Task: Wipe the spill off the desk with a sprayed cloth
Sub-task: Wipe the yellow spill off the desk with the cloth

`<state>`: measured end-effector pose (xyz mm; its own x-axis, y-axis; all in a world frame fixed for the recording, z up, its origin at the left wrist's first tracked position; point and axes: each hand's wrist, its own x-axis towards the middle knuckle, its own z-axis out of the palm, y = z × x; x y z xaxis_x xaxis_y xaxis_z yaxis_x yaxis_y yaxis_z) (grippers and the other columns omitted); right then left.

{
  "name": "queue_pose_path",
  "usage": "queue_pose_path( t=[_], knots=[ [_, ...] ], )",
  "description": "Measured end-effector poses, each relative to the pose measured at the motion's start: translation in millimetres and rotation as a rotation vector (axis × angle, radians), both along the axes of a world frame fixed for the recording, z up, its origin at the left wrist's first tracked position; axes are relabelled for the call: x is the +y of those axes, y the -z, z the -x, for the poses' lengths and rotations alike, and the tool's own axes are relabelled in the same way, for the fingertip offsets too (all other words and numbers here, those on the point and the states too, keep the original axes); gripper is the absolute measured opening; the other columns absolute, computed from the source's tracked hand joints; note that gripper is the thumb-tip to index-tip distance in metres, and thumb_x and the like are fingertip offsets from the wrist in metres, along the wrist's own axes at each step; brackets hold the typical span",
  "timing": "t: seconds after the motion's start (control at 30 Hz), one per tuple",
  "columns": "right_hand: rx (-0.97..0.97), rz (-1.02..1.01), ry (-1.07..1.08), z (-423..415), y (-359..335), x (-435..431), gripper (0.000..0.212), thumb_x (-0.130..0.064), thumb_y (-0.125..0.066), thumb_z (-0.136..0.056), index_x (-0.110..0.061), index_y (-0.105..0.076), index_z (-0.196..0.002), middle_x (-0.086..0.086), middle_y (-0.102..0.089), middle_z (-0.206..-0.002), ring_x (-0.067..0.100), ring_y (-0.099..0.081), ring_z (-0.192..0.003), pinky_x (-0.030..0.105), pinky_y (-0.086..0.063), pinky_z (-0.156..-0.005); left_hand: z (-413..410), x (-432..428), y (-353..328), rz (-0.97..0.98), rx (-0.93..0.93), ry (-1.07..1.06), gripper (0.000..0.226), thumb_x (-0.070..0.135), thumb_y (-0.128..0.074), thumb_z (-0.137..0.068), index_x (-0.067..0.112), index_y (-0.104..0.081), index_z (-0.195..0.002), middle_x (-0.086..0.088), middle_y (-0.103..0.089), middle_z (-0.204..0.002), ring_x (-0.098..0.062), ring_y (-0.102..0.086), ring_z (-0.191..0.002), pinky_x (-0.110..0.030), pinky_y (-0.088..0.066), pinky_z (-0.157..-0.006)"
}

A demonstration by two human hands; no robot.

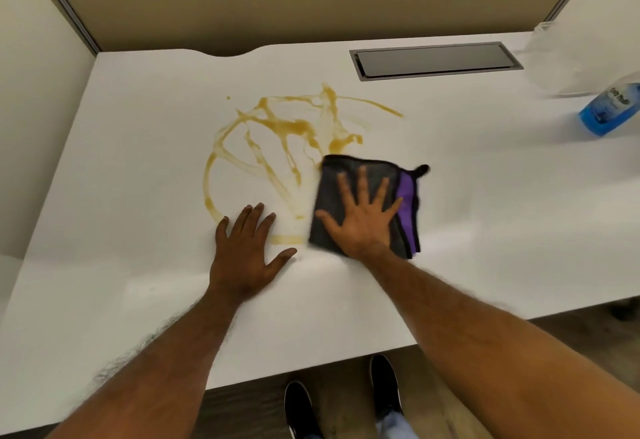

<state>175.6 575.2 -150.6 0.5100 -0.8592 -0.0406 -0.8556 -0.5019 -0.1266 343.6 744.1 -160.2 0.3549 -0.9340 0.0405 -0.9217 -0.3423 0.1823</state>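
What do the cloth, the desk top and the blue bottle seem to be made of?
Cloth: probably microfibre, grey with a purple band; matt, soft, folded.
Desk top: likely white laminate, smooth with a faint sheen; liquid stays on its surface.
Blue bottle: apparently translucent plastic, glossy, with a printed label.

Single head-worn view looks steeply down, close over the desk [138, 300].

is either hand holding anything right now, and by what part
Nothing is gripped. The right hand presses flat, fingers spread, on the middle of the folded cloth; the left hand lies flat on the bare desk.
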Motion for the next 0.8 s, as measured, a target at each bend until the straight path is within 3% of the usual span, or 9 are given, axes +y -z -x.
queue_pose_path(
  t=[0.07, 0.13, 0.2, 0.37, 0.47, 0.53, 0.6, 0.7, 0.8],
  knots=[
    [0.043, 0.010, -0.308, -2, 2, 19, 0.078, -0.082, -0.017, -0.081, -0.049, -0.002, -0.150, -0.003, 0.006, -0.164, 0.046, 0.014, -0.145, 0.079, 0.004, -0.102, -1, 1, 0, -0.003, -0.004, 0.004, 0.087, 0.078, -0.017, -0.086, 0.019, -0.042, -0.145, -0.005, -0.031, -0.158, -0.024, -0.027, -0.146, -0.055, -0.018, -0.114],
    [0.062, 0.014, -0.457, 6, 1, 14, 0.070, -0.079, -0.017, -0.085, -0.052, -0.007, -0.148, -0.007, 0.003, -0.164, 0.040, 0.014, -0.147, 0.078, 0.001, -0.103, -1, 1, 0, -0.015, -0.006, 0.010, 0.088, 0.079, -0.015, -0.086, 0.020, -0.040, -0.146, -0.004, -0.030, -0.159, -0.023, -0.026, -0.146, -0.054, -0.018, -0.115],
    [0.038, 0.015, -0.391, 16, 1, -5, 0.063, -0.075, -0.019, -0.088, -0.053, -0.014, -0.147, -0.009, -0.002, -0.164, 0.035, 0.011, -0.149, 0.077, 0.002, -0.104, -1, 2, -1, -0.028, -0.007, 0.010, 0.089, 0.080, -0.013, -0.085, 0.022, -0.036, -0.148, -0.003, -0.025, -0.160, -0.021, -0.021, -0.148, -0.053, -0.014, -0.116],
    [0.012, -0.053, 0.113, 2, -3, -17, 0.075, -0.080, -0.017, -0.083, -0.046, -0.016, -0.149, -0.004, -0.001, -0.164, 0.041, 0.010, -0.147, 0.078, 0.006, -0.103, -2, 0, -1, -0.049, -0.026, 0.010, 0.090, 0.080, -0.013, -0.085, 0.020, -0.035, -0.148, -0.004, -0.024, -0.160, -0.022, -0.021, -0.148, -0.054, -0.013, -0.117],
    [0.046, -0.050, -0.038, -23, -5, 24, 0.089, -0.088, -0.010, -0.074, -0.044, -0.010, -0.151, 0.003, 0.005, -0.164, 0.049, 0.015, -0.144, 0.079, 0.012, -0.100, -3, -1, -4, -0.053, -0.005, 0.031, 0.090, 0.079, -0.015, -0.086, 0.017, -0.037, -0.147, -0.007, -0.030, -0.158, -0.025, -0.027, -0.146, -0.056, -0.018, -0.115],
    [0.076, -0.011, -0.303, -22, -1, 39, 0.088, -0.089, -0.014, -0.074, -0.046, -0.009, -0.150, 0.002, 0.005, -0.164, 0.047, 0.014, -0.145, 0.078, 0.007, -0.102, -5, -1, -8, -0.045, -0.014, 0.058, 0.089, 0.077, -0.016, -0.087, 0.015, -0.038, -0.147, -0.010, -0.032, -0.157, -0.026, -0.029, -0.145, -0.057, -0.021, -0.114],
    [0.052, -0.001, -0.427, -13, 0, 24, 0.081, -0.088, -0.020, -0.077, -0.050, -0.011, -0.149, -0.003, 0.002, -0.164, 0.040, 0.012, -0.147, 0.076, 0.002, -0.105, -10, 0, -14, -0.034, -0.021, 0.061, 0.090, 0.078, -0.015, -0.086, 0.015, -0.037, -0.147, -0.009, -0.031, -0.158, -0.025, -0.027, -0.146, -0.056, -0.020, -0.115],
    [-0.011, 0.006, -0.277, -9, 1, -5, 0.073, -0.083, -0.026, -0.081, -0.051, -0.021, -0.147, -0.009, -0.007, -0.163, 0.032, 0.006, -0.150, 0.075, 0.002, -0.107, -28, 12, -21, -0.004, -0.039, 0.024, 0.090, 0.079, -0.014, -0.085, 0.018, -0.034, -0.148, -0.007, -0.028, -0.159, -0.023, -0.025, -0.147, -0.053, -0.017, -0.116],
    [0.025, -0.054, -0.067, -26, -4, -4, 0.082, -0.086, -0.019, -0.078, -0.047, -0.013, -0.150, -0.004, 0.001, -0.164, 0.037, 0.011, -0.148, 0.075, 0.008, -0.106, -53, 34, -20, 0.002, -0.071, -0.029, 0.088, 0.078, -0.019, -0.086, 0.017, -0.034, -0.147, -0.007, -0.029, -0.158, -0.024, -0.027, -0.146, -0.052, -0.016, -0.116]
  ],
)
